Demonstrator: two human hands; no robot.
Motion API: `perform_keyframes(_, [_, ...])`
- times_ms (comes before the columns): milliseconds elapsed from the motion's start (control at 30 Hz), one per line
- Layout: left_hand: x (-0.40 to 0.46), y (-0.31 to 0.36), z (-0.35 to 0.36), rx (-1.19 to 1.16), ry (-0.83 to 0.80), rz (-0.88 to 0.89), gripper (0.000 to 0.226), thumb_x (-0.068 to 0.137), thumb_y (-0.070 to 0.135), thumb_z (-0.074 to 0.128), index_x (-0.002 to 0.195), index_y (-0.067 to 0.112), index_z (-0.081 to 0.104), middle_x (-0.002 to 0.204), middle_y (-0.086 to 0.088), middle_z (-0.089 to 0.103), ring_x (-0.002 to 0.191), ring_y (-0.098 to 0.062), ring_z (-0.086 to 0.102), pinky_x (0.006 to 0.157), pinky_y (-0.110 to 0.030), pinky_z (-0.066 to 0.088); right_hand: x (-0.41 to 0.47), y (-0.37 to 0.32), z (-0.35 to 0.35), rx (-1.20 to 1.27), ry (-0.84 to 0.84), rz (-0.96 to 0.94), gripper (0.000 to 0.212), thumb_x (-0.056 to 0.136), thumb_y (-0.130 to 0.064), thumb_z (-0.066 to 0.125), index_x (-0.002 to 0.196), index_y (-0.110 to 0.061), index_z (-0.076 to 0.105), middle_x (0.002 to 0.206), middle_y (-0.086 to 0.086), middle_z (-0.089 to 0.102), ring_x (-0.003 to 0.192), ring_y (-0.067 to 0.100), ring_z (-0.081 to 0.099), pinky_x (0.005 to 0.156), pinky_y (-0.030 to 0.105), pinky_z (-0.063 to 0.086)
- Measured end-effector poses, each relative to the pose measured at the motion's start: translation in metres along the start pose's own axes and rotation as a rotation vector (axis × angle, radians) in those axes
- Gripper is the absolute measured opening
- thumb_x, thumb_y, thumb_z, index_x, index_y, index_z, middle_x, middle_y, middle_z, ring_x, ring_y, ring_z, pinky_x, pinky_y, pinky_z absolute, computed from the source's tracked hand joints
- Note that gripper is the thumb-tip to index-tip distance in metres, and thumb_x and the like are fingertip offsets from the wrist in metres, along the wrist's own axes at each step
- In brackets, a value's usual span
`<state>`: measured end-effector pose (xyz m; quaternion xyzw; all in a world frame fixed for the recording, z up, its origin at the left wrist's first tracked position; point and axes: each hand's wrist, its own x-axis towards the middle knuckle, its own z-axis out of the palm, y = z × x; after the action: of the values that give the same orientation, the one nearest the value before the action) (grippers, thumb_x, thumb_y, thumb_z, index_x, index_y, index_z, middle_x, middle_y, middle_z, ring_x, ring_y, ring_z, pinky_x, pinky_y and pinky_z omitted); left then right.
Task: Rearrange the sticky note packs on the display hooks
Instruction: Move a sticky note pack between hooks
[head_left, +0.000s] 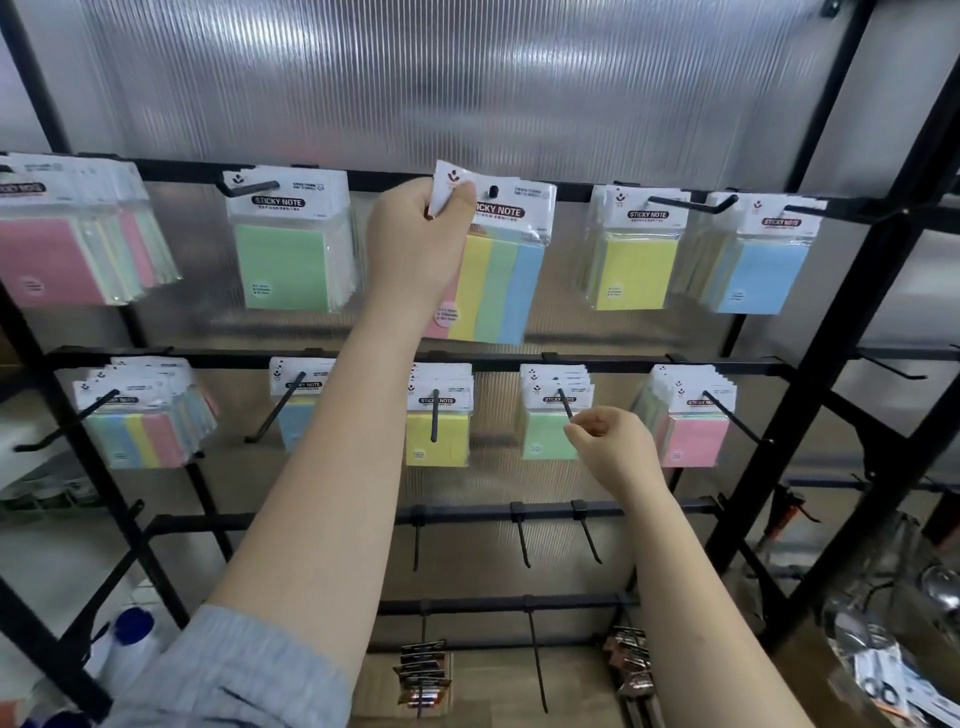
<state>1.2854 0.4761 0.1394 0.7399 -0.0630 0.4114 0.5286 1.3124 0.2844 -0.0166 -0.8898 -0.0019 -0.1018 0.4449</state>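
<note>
Black metal display rack (597, 364) carries sticky note packs on hooks. The left hand (415, 244) pinches the header of a multicolour pack (493, 280) on the top-row hook (493, 190); the right hand (608, 441) pinches a lower hook's tip (569, 415).

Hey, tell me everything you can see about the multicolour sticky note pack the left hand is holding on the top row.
The multicolour sticky note pack is a clear plastic sleeve with a white header card printed STICKY NOTE and a small logo. Inside sit pink, yellow, green and blue vertical strips, with a round label low on the pink. It hangs roughly upright at the middle hook of the top rail, whose black tip pokes through the header. The left hand pinches the header's upper left corner, bending it forward.
</note>
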Motion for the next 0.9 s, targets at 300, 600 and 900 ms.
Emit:
perform_keyframes(300, [0.007,-0.021,0.009,0.065,-0.012,-0.041,0.048,0.093,0.034,0.055,0.057,0.02,0.028,0.054,0.006,0.028,0.052,-0.008,0.025,0.049,-0.025,0.018,0.012,0.008,0.004,-0.11,-0.047,-0.014,0.041,0.091,-0.016,0.048,0.06,-0.032,0.026,0.059,-0.011,0.029,0.064,0.01,0.032,0.05,0.016,0.02])
perform_keyframes(600, [0.041,-0.041,0.028,0.133,0.043,-0.069,0.047,0.088,0.031,0.065,0.055,0.02,0.033,0.053,0.01,0.033,0.047,-0.003,0.025,0.04,-0.017,0.018,0.032,0.01,0.01,-0.094,-0.099,-0.005,0.011,0.094,-0.02,0.05,0.09,-0.02,0.061,0.088,-0.008,0.057,0.091,0.022,0.05,0.069,0.022,0.039])
perform_keyframes(900, [0.057,-0.061,0.045,0.254,0.197,-0.185,0.042,0.08,0.054,0.066,0.073,0.018,0.045,0.062,0.011,0.042,0.054,-0.004,0.037,0.047,-0.02,0.025,0.055,0.009,0.011,-0.085,-0.026,0.015,0.031,0.093,-0.022,0.05,0.119,-0.01,0.061,0.12,0.005,0.063,0.11,0.026,0.056,0.081,0.024,0.042])
